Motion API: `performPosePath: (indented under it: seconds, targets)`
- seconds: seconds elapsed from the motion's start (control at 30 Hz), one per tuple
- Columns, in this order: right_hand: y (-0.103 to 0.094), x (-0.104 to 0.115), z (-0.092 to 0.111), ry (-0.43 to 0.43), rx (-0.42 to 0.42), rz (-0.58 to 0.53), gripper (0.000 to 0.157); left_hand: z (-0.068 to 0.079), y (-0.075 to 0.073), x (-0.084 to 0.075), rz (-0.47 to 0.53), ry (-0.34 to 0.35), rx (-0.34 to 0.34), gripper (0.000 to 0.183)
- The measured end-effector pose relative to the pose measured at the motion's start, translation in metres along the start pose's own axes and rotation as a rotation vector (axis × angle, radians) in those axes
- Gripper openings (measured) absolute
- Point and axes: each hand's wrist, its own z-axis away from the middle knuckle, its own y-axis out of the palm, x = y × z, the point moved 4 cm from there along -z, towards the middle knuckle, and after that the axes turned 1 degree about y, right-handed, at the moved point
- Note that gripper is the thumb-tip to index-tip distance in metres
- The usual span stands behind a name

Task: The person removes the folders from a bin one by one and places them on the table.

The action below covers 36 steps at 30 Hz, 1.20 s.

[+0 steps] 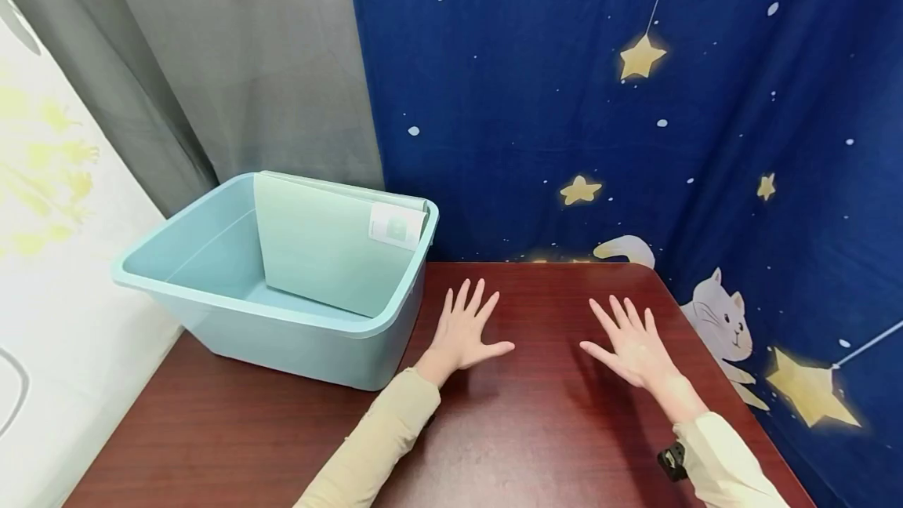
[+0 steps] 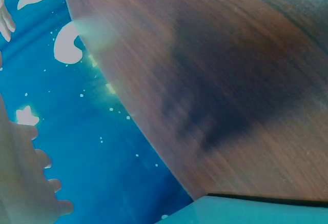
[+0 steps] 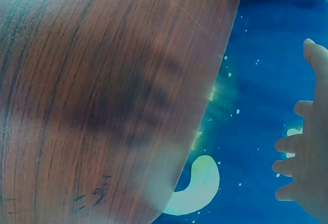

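Observation:
My left hand (image 1: 462, 333) is held over the brown table with fingers spread and thumb pointing right, just right of a light blue plastic tub (image 1: 282, 335). Opposite it, my right hand (image 1: 635, 351) has its fingers spread too, near the table's right side. Neither hand holds anything. Inside the tub, a pale green folder-like panel (image 1: 317, 245) leans against the back wall, with a white label (image 1: 397, 226) at its upper right corner. In the wrist views, part of the left hand (image 2: 25, 172) and of the right hand (image 3: 307, 157) shows at the frame's edge.
The dark reddish-brown table (image 1: 522, 429) carries the tub at its back left. Behind it hang a grey curtain (image 1: 247, 61) and a blue curtain (image 1: 494, 100) with stars and a cat. White patterned fabric (image 1: 63, 257) hangs at the left. A small black device (image 1: 672, 462) sits at the right wrist.

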Motion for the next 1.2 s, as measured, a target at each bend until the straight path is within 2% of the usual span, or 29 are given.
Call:
performPosePath:
  seconds: [0.3, 0.57, 0.77, 0.97, 1.2]
  targets:
    - [-0.001, 0.001, -0.003, -0.009, 0.001, -0.009, 0.075, -0.003, -0.015, -0.002, -0.023, 0.025, -0.069, 0.09]
    - [-0.003, 0.003, -0.003, -0.018, -0.019, -0.01, 0.074, -0.002, -0.035, -0.004, -0.047, 0.04, -0.084, 0.091]
    - [-0.006, 0.006, -0.005, -0.043, -0.017, -0.018, 0.074, -0.004, -0.058, -0.007, -0.103, 0.073, -0.188, 0.092]
    - [-0.01, 0.008, -0.008, -0.041, -0.012, -0.007, 0.074, -0.003, -0.083, -0.015, -0.101, 0.091, -0.282, 0.094]
    - [-0.015, 0.013, -0.013, -0.054, -0.014, 0.002, 0.074, 0.003, -0.113, -0.019, -0.103, 0.083, -0.24, 0.097]
